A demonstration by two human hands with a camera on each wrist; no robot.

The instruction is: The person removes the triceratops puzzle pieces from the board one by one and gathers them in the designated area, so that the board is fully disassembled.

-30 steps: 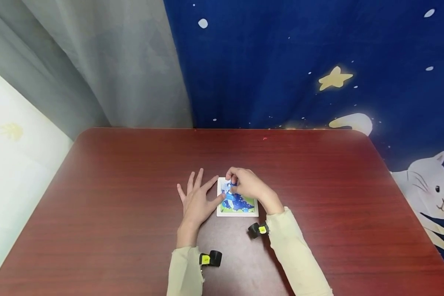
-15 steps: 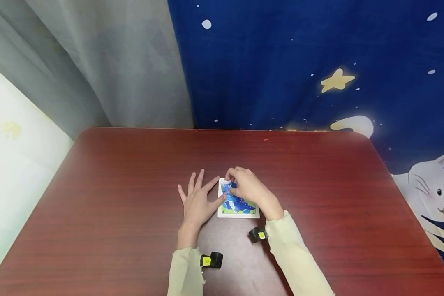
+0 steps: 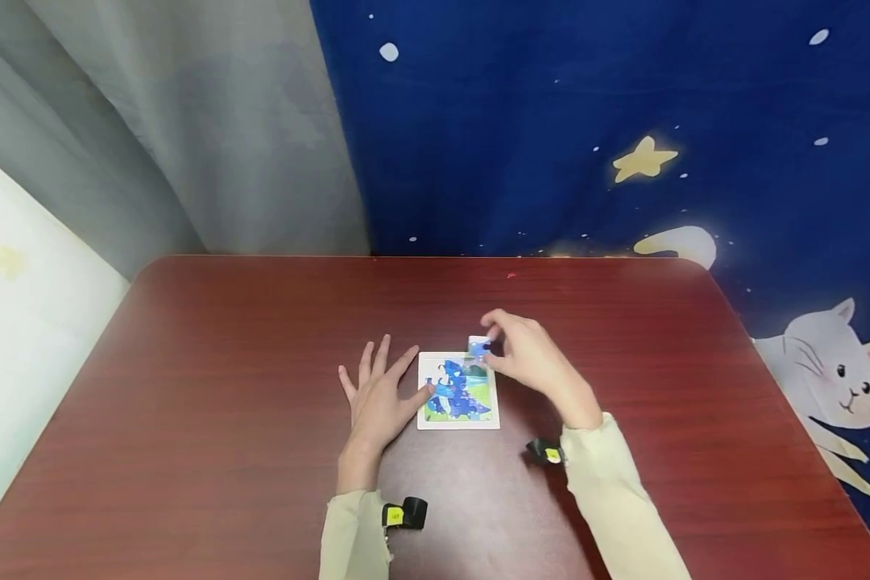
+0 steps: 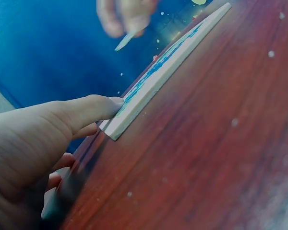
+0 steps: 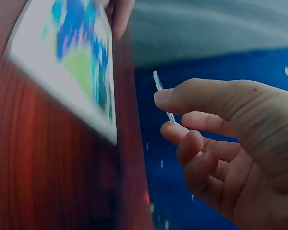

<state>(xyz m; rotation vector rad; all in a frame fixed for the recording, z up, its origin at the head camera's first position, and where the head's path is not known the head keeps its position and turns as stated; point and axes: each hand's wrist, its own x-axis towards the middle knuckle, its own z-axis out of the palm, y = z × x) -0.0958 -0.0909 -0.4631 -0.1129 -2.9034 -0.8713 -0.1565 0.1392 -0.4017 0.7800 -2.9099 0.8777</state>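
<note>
A square jigsaw puzzle (image 3: pixel 458 407) in a white frame, with a blue dinosaur picture, lies flat on the table. My left hand (image 3: pixel 379 407) is spread at its left side, thumb resting on the puzzle's left border and the other fingers straight. Off the puzzle's upper right corner, my right hand (image 3: pixel 540 358) holds a small flat puzzle piece (image 3: pixel 478 346) in the air. Thumb and fingertips pinch that thin piece (image 5: pixel 157 79) edge-on in the right wrist view, while the remaining fingers curl loosely. The left wrist view shows the piece (image 4: pixel 125 42) above the board, blurred.
The red-brown table (image 3: pixel 246 387) extends around the puzzle on all sides. Beyond its far edge hang a grey curtain (image 3: pixel 261 145) and a blue star-patterned curtain (image 3: pixel 478 121). A small red mark (image 3: pixel 511 275) lies near the far edge.
My right hand has lifted off the puzzle's upper part and moved right, carrying a piece. More of the puzzle's picture shows now. My left hand keeps its place beside the frame.
</note>
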